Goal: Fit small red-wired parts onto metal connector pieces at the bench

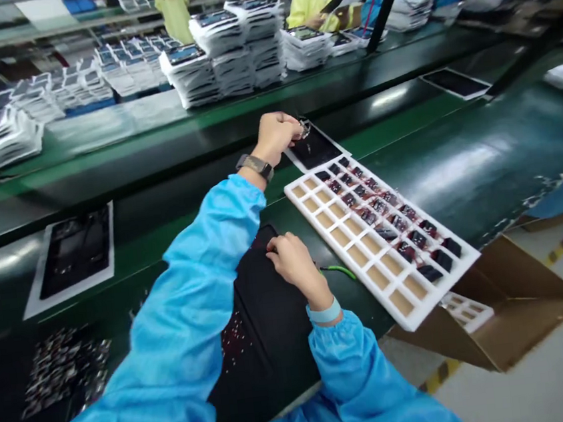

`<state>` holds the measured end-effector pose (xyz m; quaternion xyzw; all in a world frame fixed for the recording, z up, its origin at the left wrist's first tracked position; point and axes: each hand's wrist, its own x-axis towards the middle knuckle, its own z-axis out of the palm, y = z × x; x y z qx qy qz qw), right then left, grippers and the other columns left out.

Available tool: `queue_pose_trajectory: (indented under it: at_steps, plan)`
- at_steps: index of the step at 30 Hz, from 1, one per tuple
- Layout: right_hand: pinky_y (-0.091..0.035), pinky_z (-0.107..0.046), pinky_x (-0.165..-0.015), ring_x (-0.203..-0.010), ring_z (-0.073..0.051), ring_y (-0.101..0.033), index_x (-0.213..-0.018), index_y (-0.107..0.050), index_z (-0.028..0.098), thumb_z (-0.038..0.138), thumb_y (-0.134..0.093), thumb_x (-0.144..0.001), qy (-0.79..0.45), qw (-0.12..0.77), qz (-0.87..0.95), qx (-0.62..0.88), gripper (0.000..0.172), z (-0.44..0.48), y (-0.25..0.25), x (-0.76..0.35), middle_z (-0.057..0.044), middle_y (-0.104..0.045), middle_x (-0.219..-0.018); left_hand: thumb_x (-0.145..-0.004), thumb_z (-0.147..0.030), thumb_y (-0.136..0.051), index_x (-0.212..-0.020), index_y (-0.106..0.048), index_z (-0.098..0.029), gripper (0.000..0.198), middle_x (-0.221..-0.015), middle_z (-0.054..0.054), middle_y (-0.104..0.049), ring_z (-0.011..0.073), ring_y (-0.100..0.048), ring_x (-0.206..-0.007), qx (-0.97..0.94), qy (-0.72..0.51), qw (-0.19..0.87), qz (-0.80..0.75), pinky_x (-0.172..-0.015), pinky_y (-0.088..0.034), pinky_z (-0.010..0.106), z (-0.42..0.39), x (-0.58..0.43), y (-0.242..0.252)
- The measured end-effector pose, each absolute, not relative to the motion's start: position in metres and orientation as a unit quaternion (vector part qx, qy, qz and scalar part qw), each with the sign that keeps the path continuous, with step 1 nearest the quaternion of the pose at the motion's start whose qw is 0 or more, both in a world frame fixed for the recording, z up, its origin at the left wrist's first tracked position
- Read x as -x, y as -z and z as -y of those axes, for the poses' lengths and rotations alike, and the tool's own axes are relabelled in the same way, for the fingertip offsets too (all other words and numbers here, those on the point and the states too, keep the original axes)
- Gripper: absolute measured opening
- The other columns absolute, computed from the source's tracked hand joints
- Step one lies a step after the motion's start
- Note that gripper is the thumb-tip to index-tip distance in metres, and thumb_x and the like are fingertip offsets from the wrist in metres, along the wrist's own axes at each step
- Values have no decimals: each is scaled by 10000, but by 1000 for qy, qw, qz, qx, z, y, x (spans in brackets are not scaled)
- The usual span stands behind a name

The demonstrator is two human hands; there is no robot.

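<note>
Thumb and fingers of the person's left hand (pixel 275 135), a dark watch (pixel 255 167) on its wrist, pinch a small metallic part (pixel 305 128) above a dark panel (pixel 316 151) on the green bench. From where I stand, the right hand (pixel 294 263), ringed by a pale blue wristband (pixel 324 311), is curled over a black mat (pixel 284 325); I can't tell whether its fingers grip anything. Just beside it runs a green cord (pixel 338 269), then a white compartment tray (pixel 407 319) with dark components (pixel 379 206) along its right side. Tiny reddish pieces (pixel 235 340) lie scattered near the left sleeve (pixel 185 302).
</note>
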<state>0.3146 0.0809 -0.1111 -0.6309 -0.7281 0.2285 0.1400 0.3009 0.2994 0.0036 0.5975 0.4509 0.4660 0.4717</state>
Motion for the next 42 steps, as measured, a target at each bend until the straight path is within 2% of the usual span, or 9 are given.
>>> queue_pose_trajectory:
  at_steps: [4,11,16,20,25,30,34,39,42]
  plan:
    - [-456,-340,-871,-1064,-293,-702,-1106,-752,215,210,-584,-1008,-265,158,713,629,194,-77,109,-321,-142,-777,-1090,-830,-120,-702,-753,-590,-154,141,-686,45,-668,138,-666,-690,-501,-393,572,-518,-723,-538,280,-324,-351,35]
    - [-486,-311,-849,-1017,-268,-746,-1212,-709,218,114,-545,-987,-289,189,701,624,298,-75,105,-325,-116,-798,-1068,-807,-124,-763,-675,-601,-159,212,-626,67,-653,167,-641,-643,-539,-314,544,-561,-670,-518,308,-309,-302,80]
    - [-541,-317,-853,-866,-220,-765,-1148,-707,211,62,-508,-955,-353,304,674,574,315,-82,111,-328,-75,-802,-926,-810,-119,-764,-745,-714,-128,82,-798,94,-758,164,-698,-714,-605,-302,514,-528,-652,-516,269,-279,-208,48]
    - [-586,-322,-754,-766,-191,-767,-1108,-676,187,178,-534,-976,-410,421,609,533,194,-85,116,-333,-108,-796,-1049,-819,-263,-820,-859,-750,-138,149,-866,98,-786,187,-726,-772,-693,-325,412,-494,-698,-567,293,-218,-102,2]
    - [-536,-278,-637,-647,-156,-679,-1000,-713,172,322,-665,-954,-439,448,594,504,163,-91,111,-320,-74,-760,-841,-879,-309,-777,-963,-747,-155,178,-932,86,-787,200,-739,-875,-665,-388,289,-569,-805,-578,317,-106,17,-33]
    - [-327,-244,-485,-504,-99,-466,-1023,-765,170,373,-652,-987,-441,378,656,482,235,-86,106,-290,-4,-620,-647,-892,-334,-738,-1010,-751,-161,210,-957,79,-782,207,-718,-879,-584,-375,199,-692,-842,-560,338,8,82,23]
    - [-351,-253,-503,-491,-107,-494,-1130,-707,186,421,-677,-980,-511,337,652,448,281,-81,109,-270,2,-645,-644,-889,-304,-722,-1046,-743,-169,208,-1003,89,-766,241,-704,-900,-531,-292,236,-760,-809,-556,370,86,84,91]
    - [-334,-301,-478,-411,-112,-478,-1078,-641,214,417,-754,-925,-549,359,613,440,279,-80,110,-250,-42,-714,-690,-926,-300,-739,-1223,-716,-185,319,-1309,132,-682,315,-608,-1240,-575,-273,180,-750,-1084,-499,494,131,48,131]
    - [-419,-350,-539,-480,-160,-569,-969,-670,226,446,-828,-847,-537,397,593,450,297,-77,111,-241,-85,-737,-741,-916,-264,-754,-1214,-734,-191,307,-1395,141,-643,334,-569,-1290,-588,-281,137,-746,-1111,-491,527,133,36,140]
